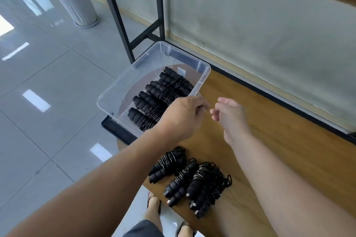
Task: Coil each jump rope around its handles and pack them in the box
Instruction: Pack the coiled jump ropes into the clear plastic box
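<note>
Over the clear box (200, 82) both hands, left (181, 117) and right (229, 115), hang loosely curled, each grip holding nothing; no writing legible

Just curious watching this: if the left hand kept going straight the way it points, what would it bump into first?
Probably the right hand, just ahead of the left hand; depth is unclear.

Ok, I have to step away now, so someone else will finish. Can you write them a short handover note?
Left hand: over the near corner of the clear box, fingers curled, apparently empty.
Right hand: above the table, loosely curled, holding nothing.
Done: several coiled ropes in the box, in a row.
Left: three coiled ropes on the table, near the front edge, still to pack.
</note>
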